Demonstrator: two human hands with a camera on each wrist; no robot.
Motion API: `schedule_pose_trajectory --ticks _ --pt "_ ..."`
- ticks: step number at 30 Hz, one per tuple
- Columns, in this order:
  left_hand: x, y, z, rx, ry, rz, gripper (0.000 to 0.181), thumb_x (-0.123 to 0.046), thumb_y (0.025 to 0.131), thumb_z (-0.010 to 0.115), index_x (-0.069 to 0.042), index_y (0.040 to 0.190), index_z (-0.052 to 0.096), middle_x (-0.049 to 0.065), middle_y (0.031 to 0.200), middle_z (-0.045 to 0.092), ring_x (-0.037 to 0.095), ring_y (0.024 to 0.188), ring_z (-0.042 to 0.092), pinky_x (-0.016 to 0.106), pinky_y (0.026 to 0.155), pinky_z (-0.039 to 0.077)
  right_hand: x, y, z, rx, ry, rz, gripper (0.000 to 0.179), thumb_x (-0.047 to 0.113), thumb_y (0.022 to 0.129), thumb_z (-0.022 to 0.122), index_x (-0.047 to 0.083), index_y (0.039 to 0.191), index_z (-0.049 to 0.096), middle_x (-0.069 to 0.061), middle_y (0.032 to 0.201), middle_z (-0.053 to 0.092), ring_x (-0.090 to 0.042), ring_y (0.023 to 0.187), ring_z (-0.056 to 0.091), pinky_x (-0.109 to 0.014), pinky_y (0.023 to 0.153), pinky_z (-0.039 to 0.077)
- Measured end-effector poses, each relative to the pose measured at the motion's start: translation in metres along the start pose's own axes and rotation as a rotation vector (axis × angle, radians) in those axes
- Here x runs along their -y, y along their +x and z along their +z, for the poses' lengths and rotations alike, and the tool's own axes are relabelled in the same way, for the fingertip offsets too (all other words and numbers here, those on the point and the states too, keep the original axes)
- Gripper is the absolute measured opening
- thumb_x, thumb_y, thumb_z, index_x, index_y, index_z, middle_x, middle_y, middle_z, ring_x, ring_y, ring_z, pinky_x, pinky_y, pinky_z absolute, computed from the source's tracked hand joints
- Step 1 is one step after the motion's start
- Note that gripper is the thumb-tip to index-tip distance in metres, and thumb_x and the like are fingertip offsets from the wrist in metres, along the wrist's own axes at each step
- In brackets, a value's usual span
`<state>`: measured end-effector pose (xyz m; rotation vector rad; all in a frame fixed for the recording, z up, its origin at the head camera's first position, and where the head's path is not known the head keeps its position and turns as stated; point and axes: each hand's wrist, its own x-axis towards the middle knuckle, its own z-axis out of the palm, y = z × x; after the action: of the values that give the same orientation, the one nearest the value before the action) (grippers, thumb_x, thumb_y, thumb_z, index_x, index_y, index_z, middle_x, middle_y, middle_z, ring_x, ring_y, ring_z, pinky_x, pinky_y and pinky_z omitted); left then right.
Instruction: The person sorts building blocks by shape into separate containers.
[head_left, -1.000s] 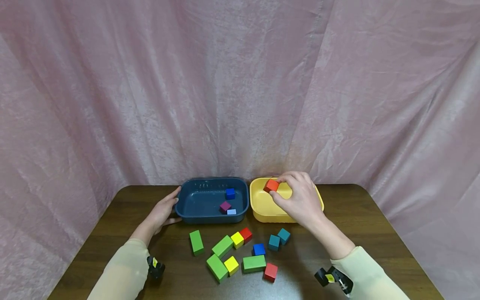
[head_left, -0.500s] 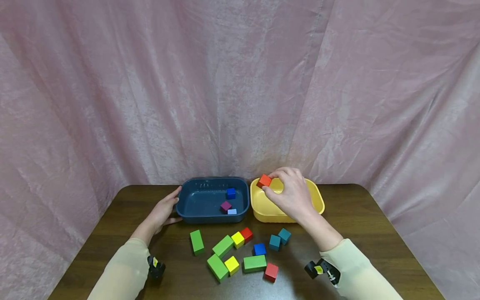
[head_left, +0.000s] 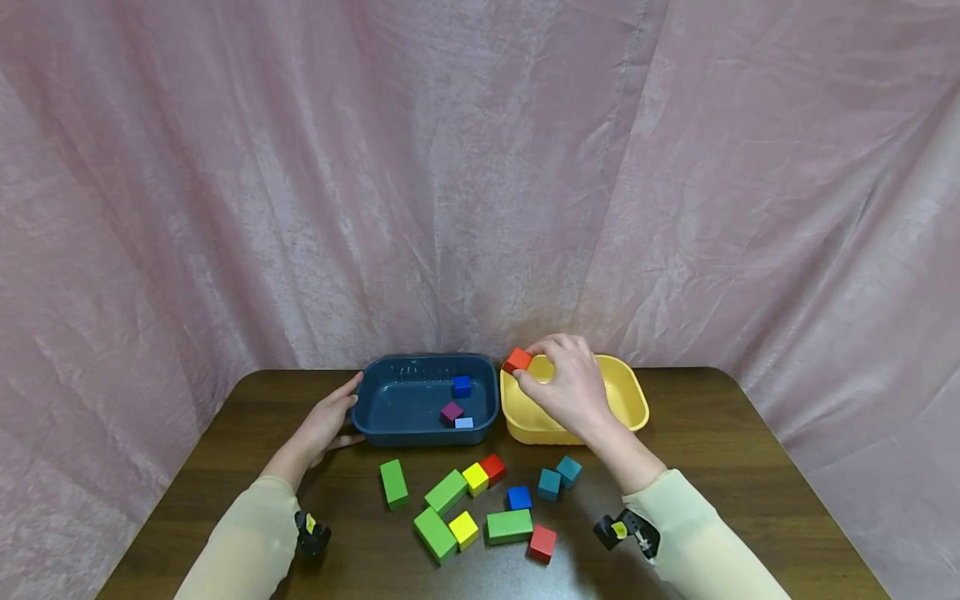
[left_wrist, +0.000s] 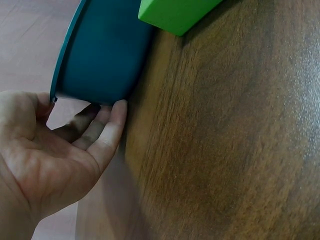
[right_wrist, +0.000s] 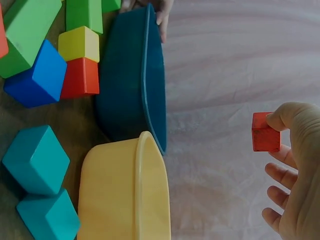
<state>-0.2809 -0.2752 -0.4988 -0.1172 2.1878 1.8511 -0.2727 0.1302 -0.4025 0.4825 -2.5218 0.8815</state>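
The right hand (head_left: 566,385) pinches an orange-red cube (head_left: 517,360) between thumb and finger, the remaining fingers loosely apart. In the head view it is just below and right of centre, over the far left corner of the yellow bin (head_left: 528,435), apparently raised to clear the rims. Lower left of centre, the left hand's (head_left: 321,427) relaxed fingers touch the blue bin's (head_left: 405,438) end wall, probably steadying it. Loose blocks (head_left: 509,527) lie at lower centre, seemingly within easy reach.
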Motion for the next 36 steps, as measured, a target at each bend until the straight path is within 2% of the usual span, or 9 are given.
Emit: schedule_pose_trajectory --ticks 19,36 --pt "-0.001 -0.001 0.001 -0.006 -0.010 -0.001 0.055 -0.022 0.113 0.029 -0.033 0.166 0.015 0.017 0.170 0.006 0.047 0.144 0.034 0.058 0.101 0.049 0.005 0.009 0.026 0.063 -0.029 0.042 0.032 0.040 0.089 0.076 0.014 0.107 0.074 -0.006 0.120 0.066 -0.030 0.120 0.047 -0.049 0.101 0.041" --pt "0.002 0.002 -0.002 -0.011 0.022 -0.005 0.056 -0.024 0.113 0.029 -0.031 0.166 0.013 0.013 0.171 -0.001 0.047 0.147 0.028 0.057 0.099 0.050 0.009 0.021 0.048 0.131 -0.080 0.075 0.032 0.040 0.088 0.075 0.014 0.107 0.075 -0.006 0.125 0.064 -0.028 0.121 0.046 -0.048 0.103 0.040"
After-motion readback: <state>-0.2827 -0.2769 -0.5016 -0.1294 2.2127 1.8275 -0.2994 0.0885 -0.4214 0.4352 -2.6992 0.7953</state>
